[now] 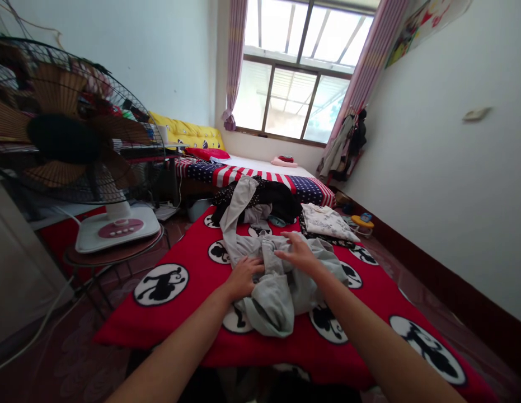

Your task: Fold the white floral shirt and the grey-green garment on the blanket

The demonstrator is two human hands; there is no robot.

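Note:
A crumpled light grey garment (271,308) lies on the red cloth (193,313) in front of me, one long sleeve-like part stretching away toward the back left. My left hand (245,277) rests on the garment's left side, fingers extended over the fabric. Over its upper right part is my right hand (300,254), with thumb and fingers spread apart; whether the fingertips touch the cloth I cannot tell. Beyond the garment sits a heap of dark clothes (279,198). To the right are folded clothes, a white patterned one (327,220) on top.
On the left, a large fan (117,229) stands on a round stool (113,254). A bed with a striped and starred cover (235,178) is under the window (302,84). Clothes (344,145) hang by the right wall, near a small yellow stool (363,223).

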